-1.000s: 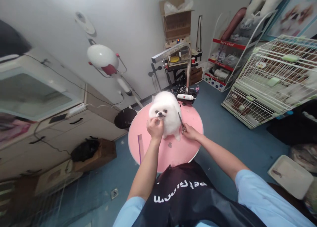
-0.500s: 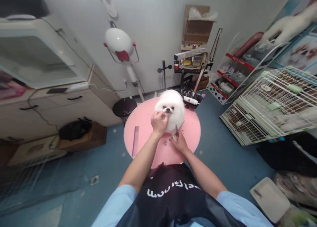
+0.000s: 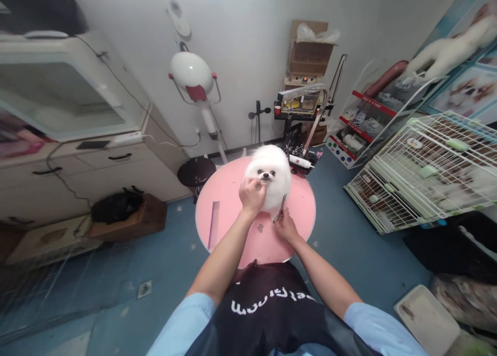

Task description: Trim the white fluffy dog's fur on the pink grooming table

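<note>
A fluffy white dog (image 3: 276, 164) with a rounded coat sits on a round pink table (image 3: 229, 190), its face toward me. My left hand (image 3: 252, 194) is closed at the dog's chin, just below its dark nose, and holds the muzzle there. In my right hand (image 3: 286, 227) is a pair of scissors (image 3: 283, 203), their blades pointing up along the side of the dog's chest. Whether the blades touch the fur I cannot tell. A long purple comb (image 3: 212, 225) lies on the left part of the table.
A white tube (image 3: 301, 162) rests in a tool tray at the table's far right edge, below a metal grooming arm (image 3: 301, 93). Behind stands a white dryer (image 3: 191, 72) on a stand. Wire cages (image 3: 423, 174) are on the right, and a black stool (image 3: 196, 170) on the left.
The scissors have swung more upright and shifted right with my right hand. My left hand stays at the dog's chin. The whole view has shifted slightly.
</note>
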The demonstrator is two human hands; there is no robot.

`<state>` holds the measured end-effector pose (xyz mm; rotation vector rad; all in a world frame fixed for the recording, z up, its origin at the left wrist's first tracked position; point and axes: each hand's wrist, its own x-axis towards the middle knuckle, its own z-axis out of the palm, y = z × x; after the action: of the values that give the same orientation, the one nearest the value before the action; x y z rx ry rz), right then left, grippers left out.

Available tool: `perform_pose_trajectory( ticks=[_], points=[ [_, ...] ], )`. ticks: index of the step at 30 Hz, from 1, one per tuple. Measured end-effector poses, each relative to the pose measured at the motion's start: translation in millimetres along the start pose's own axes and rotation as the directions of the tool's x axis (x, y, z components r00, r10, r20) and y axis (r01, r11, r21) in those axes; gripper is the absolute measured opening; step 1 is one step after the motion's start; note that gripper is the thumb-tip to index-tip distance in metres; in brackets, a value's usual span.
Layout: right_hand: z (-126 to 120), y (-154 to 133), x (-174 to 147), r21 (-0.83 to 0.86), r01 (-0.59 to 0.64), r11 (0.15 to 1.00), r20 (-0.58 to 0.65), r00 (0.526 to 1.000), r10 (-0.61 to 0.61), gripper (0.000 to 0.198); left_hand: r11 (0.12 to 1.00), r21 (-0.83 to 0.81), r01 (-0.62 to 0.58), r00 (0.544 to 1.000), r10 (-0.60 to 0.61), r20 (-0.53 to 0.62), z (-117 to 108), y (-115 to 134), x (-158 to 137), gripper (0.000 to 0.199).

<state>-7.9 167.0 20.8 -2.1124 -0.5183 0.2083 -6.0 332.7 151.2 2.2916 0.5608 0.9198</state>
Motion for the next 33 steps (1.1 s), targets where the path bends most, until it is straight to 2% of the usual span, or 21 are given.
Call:
perform_pose_trajectory(
  ticks=[2,7,11,15,20,24,28,30,33],
  points=[
    [-2.8,0.8,1.4,-0.021,0.028,0.999,-0.016,0.999,-0.028,0.039,1.0,0.004,-0.003,1.0,0.003,0.005,0.0,-0.6,0.1,0.008],
    [-8.0,3.3,3.2,-0.056,0.001,0.998,0.009,1.0,0.0,0.027,1.0,0.014,0.006,1.0,-0.006,0.014,-0.6,-1.1,0.1,0.007],
    [-8.7,3.3,3.0,-0.103,0.05,0.993,-0.024,0.998,-0.053,0.041,0.999,0.029,0.013,0.999,-0.014,0.031,-2.1,-1.0,-0.1,0.005],
    [-9.0,2.5,3.3,-0.16,-0.034,0.987,-0.016,0.999,0.032,0.029,0.999,0.036,0.002,0.999,-0.004,0.041,-3.3,-1.4,-0.2,0.005],
    [-10.4,0.2,3.6,-0.207,0.051,0.977,-0.045,0.997,-0.061,0.041,0.999,0.034,-0.009,1.0,0.008,0.022,-2.7,-2.6,0.1,0.006],
    [-10.0,-4.5,1.4,-0.253,-0.076,0.964,-0.039,0.997,0.068,0.033,0.999,0.029,-0.022,1.0,0.022,0.014,-1.4,-5.4,0.4,0.007],
    [-10.0,-15.8,0.3,-0.323,-0.024,0.946,-0.066,0.998,0.003,0.043,0.999,0.012,-0.033,0.999,0.033,0.0,-1.1,-7.7,0.6,0.006],
    [-11.9,-23.1,0.9,-0.349,-0.068,0.935,-0.081,0.996,0.042,0.042,0.999,0.009,-0.039,0.999,0.039,-0.009,-1.3,-8.3,0.7,0.005],
    [-16.5,-32.4,1.0,-0.357,-0.138,0.924,-0.04,0.99,0.132,0.038,0.999,0.003,-0.049,0.999,0.05,-0.007,-1.8,-9.5,1.4,0.005]
  ],
)
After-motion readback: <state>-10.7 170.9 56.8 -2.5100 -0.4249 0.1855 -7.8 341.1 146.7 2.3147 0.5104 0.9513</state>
